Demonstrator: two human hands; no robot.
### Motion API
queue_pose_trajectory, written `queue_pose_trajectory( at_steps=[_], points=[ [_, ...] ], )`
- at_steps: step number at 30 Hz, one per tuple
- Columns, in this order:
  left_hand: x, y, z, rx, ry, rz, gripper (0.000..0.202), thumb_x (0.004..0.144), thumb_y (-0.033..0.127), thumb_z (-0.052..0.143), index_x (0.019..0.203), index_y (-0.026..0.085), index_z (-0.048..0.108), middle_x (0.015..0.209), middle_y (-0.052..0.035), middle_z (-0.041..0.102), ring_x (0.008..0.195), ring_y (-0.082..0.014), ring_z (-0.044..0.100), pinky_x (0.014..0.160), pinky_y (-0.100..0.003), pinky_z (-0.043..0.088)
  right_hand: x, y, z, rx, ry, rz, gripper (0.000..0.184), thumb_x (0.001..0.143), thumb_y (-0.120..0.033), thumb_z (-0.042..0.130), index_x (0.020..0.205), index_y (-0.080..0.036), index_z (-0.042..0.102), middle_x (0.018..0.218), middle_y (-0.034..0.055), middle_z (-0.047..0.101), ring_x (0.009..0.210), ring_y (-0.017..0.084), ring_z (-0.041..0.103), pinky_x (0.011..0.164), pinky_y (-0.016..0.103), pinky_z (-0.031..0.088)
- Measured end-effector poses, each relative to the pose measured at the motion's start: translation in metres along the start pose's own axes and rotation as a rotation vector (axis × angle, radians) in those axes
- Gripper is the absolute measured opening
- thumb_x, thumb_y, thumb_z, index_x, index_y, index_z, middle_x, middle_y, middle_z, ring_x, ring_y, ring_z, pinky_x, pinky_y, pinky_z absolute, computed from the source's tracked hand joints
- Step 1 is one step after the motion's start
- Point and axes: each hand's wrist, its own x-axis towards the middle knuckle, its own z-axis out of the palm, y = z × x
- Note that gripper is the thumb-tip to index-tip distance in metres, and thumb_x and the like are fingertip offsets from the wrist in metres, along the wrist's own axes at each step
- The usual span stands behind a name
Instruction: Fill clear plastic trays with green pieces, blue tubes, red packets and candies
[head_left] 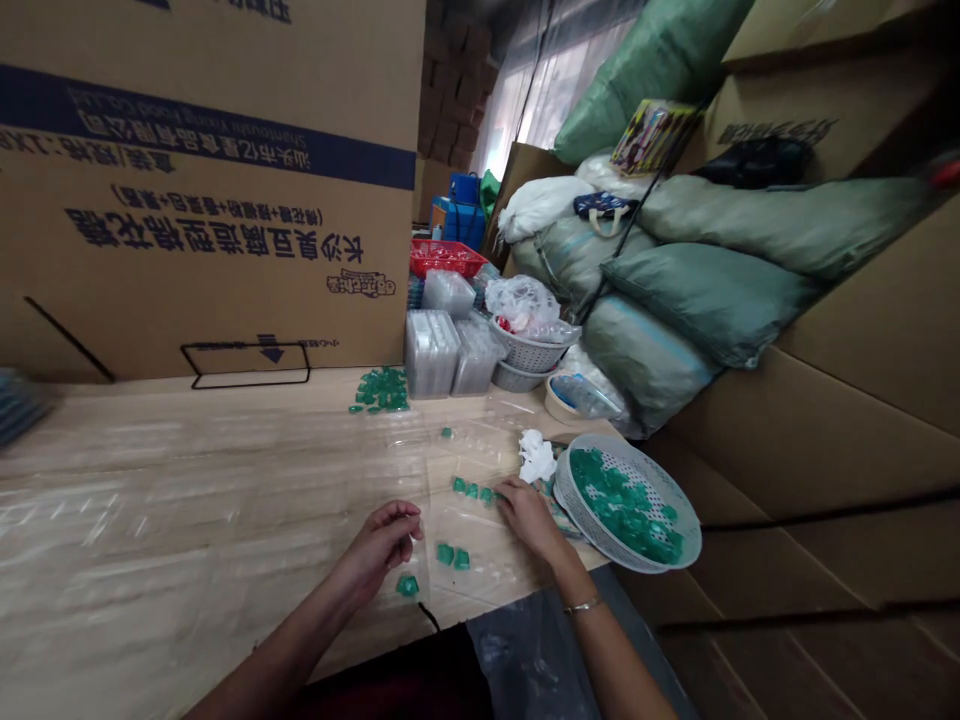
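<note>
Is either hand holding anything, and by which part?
The right hand is at a small, green, translucent piece; whether it grips it, or where, cannot be told. The left hand shows nothing held.

The window [536, 130] glares, the table [495, 585] looks streaky and blurred

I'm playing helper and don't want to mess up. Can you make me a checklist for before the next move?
1. Right hand at the row of green pieces: ok, it reaches the row's end.
2. Left hand empty: cannot tell, it is curled.
3. More pieces in the basket: ok, there are lots.
4. Basket wholly over the table: not ok, it seems to stick out past the edge.
5. Clear boxes standing up: ok.
</note>
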Motion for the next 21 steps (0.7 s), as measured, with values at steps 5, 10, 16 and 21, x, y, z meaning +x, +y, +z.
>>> queue_pose_trajectory(
  at_steps=[5,10,16,21],
  points=[
    [-0.001,0.005,-0.003,0.008,0.030,-0.022,0.029,0.055,0.030,0.068,0.076,0.016,0.054,0.057,0.0035,0.058,0.039,-0.0038,0.040,0.038,-0.018,0.016,-0.010,0.000,0.010,-0.004,0.063,0.020,0.026,0.082,-0.009,0.046,0.103,-0.014,0.060,0.101,0.0114,0.062,0.096,0.022,0.055,0.083,0.032,0.042],
    [0.000,0.008,-0.005,0.012,0.056,-0.014,0.030,0.055,0.032,0.070,0.075,0.016,0.054,0.057,0.0033,0.057,0.039,-0.0038,0.039,0.038,-0.017,0.016,-0.012,0.002,0.017,0.023,0.115,-0.053,0.022,0.086,-0.013,0.043,0.090,-0.019,0.064,0.093,0.0071,0.064,0.090,0.019,0.056,0.081,0.030,0.044],
    [0.003,0.007,-0.010,0.017,0.083,-0.008,0.028,0.056,0.032,0.070,0.074,0.016,0.056,0.057,0.0034,0.057,0.040,-0.0039,0.040,0.040,-0.017,0.020,-0.020,0.005,0.029,0.066,0.255,-0.025,0.016,0.086,-0.017,0.045,0.089,-0.019,0.061,0.089,0.0070,0.060,0.086,0.020,0.054,0.076,0.031,0.043],
    [0.014,0.005,0.006,0.075,0.013,-0.008,0.024,0.058,0.030,0.068,0.075,0.015,0.059,0.058,0.0026,0.058,0.039,-0.0039,0.040,0.038,-0.017,0.017,-0.023,0.007,0.035,0.121,0.289,0.011,0.014,0.084,-0.017,0.047,0.078,-0.019,0.060,0.083,0.0058,0.061,0.081,0.019,0.055,0.073,0.030,0.043]
  ],
)
